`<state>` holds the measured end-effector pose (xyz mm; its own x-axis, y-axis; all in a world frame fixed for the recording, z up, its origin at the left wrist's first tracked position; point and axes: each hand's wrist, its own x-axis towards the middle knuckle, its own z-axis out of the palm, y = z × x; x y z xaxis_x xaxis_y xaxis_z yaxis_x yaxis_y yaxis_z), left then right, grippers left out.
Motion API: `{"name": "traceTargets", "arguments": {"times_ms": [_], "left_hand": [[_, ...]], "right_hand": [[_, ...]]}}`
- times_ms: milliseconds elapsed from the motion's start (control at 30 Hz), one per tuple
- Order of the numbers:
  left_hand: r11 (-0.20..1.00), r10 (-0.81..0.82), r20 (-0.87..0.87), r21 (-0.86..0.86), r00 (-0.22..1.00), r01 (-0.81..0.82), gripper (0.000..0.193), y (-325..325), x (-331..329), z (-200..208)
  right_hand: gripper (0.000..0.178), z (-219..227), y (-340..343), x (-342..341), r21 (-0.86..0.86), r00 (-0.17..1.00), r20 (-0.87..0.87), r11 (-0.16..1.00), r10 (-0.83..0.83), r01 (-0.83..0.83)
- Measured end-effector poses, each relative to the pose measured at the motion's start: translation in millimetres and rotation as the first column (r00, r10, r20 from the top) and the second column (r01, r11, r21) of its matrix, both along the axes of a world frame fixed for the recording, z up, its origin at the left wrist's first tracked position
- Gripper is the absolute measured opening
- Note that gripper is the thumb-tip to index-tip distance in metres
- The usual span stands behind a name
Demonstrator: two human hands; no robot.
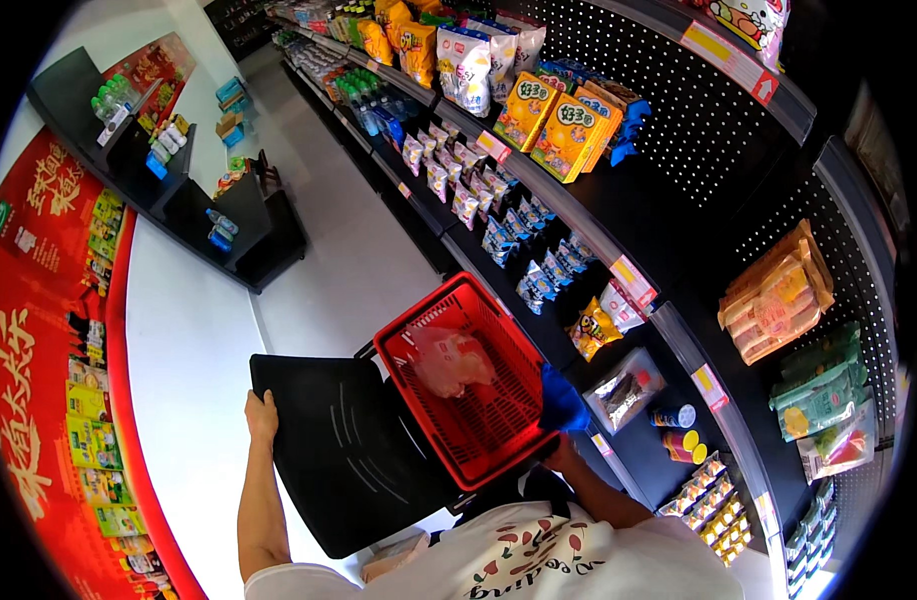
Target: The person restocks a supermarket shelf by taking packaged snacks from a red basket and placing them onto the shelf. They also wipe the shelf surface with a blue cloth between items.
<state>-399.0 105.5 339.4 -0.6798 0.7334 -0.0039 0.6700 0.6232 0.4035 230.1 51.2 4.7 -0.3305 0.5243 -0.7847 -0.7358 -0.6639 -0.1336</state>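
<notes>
My left hand [263, 415] is closed on the outer edge of a black chair's backrest [354, 450]. Beside the backrest is a red shopping basket [469, 450], tilted in view; what it rests on is mostly hidden. A clear plastic package with reddish print [444, 362] lies inside the basket. A dark blue, glossy thing [564, 400] hangs over the basket's right side; its kind is unclear. My right hand [559, 457] is below it, by the basket's near right corner. Its fingers are hidden there.
Shop shelves [619, 265] with snack bags and yellow boxes [576, 135] run along the right, close to the basket. A grey floor aisle [354, 215] stretches ahead. A dark display shelf [239, 235] with bottles and a red printed wall panel [49, 350] stand on the left.
</notes>
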Motion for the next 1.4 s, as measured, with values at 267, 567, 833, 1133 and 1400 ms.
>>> {"name": "traceTargets", "arguments": {"times_ms": [267, 567, 833, 1133, 1400], "left_hand": [[0.997, 0.067, 0.081, -0.029, 0.994, -0.065, 0.046, 11.5, -9.0, -4.3], [0.999, 0.041, -0.004, -0.013, 0.999, -0.041, 0.051, -6.6, -24.1, -22.3], [0.994, 0.048, 0.018, 0.102, 0.999, -0.050, 0.046, -36.8, 3.4, 31.0], [0.989, 0.059, -0.081, 0.141, 0.995, -0.047, 0.039, -54.0, 17.2, 83.1], [0.987, 0.024, -0.009, 0.160, 1.000, -0.022, 0.037, 19.1, -36.8, 61.2]], "right_hand": [[0.051, 12.7, 8.5, -3.1, 0.093, 0.992, -0.044, 0.988, -0.122, 0.126], [0.059, -1.8, 19.6, -9.9, -0.041, 0.987, 0.067, 0.988, -0.149, 0.152], [0.069, -45.0, 11.6, -16.3, 0.466, 0.973, 0.229, 0.880, -0.023, -0.088], [0.068, 18.8, 75.5, -52.6, 0.041, 0.996, 0.072, 0.998, -0.058, 0.055], [0.040, 23.7, 142.5, -106.2, 0.126, 0.994, 0.083, 0.990, -0.072, 0.062]]}}
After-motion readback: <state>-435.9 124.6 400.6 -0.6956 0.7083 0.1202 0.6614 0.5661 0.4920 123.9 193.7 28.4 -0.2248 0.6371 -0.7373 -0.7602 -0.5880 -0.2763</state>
